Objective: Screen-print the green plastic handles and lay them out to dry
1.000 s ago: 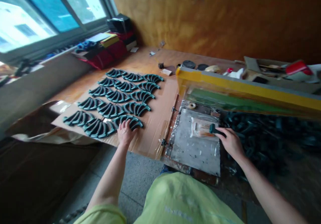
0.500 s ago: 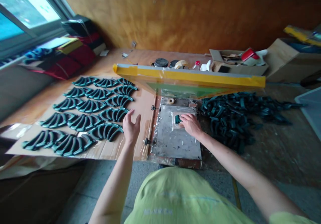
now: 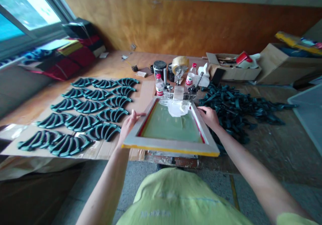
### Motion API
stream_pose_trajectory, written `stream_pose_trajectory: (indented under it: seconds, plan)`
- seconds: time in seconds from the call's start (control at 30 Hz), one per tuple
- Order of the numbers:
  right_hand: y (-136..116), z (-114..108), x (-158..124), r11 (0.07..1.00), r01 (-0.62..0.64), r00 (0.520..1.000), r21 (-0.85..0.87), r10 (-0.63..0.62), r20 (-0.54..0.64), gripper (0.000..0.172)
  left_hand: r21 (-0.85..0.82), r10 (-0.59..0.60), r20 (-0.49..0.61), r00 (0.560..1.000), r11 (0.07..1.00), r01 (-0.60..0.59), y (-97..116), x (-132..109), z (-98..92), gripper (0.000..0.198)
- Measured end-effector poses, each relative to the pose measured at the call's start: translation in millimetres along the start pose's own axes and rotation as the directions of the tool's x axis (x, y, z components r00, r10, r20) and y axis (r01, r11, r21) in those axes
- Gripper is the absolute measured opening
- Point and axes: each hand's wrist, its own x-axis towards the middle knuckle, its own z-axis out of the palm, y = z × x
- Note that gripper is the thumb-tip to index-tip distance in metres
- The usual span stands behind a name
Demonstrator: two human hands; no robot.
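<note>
A wooden-framed printing screen with green mesh lies almost flat in front of me, white ink pooled at its far end. My left hand grips its left rail, thumb on top. My right hand holds the right rail, fingers curled over the edge. The small teal piece I placed on the metal plate is hidden beneath the screen. Rows of dark teal curved pieces lie on cardboard to the left of my left hand.
A heap of dark teal pieces lies right of the screen. Behind it stand bottles, a black jar and a tape roll. Cardboard boxes sit at the back right, red and black items under the window.
The screen has swung down from raised to nearly flat. My left hand left the cardboard and took the left rail; my right hand left the teal piece on the plate and took the right rail.
</note>
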Motion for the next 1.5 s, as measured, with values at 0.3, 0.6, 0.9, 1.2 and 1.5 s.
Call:
stream_pose_trajectory:
  seconds: [0.3, 0.6, 0.9, 1.2, 1.5]
  plan:
    - [-63.1, 35.5, 87.0, 0.946, 0.162, 0.976, -0.28, -0.112, 0.187, 0.043, -0.108, -0.299, 0.019, 0.954, 0.948, 0.299, -106.3, -20.6, 10.9, 0.097]
    - [-56.9, 28.5, 27.3, 0.852, 0.485, 0.799, -0.198, -0.34, 0.496, 0.026, -0.136, -0.329, 0.038, 0.944, 0.934, 0.331, -116.1, -19.5, 8.4, 0.089]
    - [-57.7, 31.7, 29.3, 0.88, 0.443, 0.863, -0.169, -0.368, 0.345, 0.021, -0.134, -0.352, 0.003, 0.936, 0.927, 0.349, -103.5, -22.4, 10.7, 0.085]
    - [-61.7, 22.2, 42.9, 0.915, 0.386, 0.898, -0.12, -0.343, 0.276, 0.032, -0.137, -0.362, 0.024, 0.932, 0.922, 0.362, -79.4, -25.7, 7.9, 0.086]
    - [-13.9, -4.3, 101.6, 0.983, -0.029, 0.993, -0.184, 0.006, -0.12, 0.046, -0.258, -0.085, 0.052, 0.995, 0.961, 0.096, 10.8, 4.3, 3.8, 0.06]
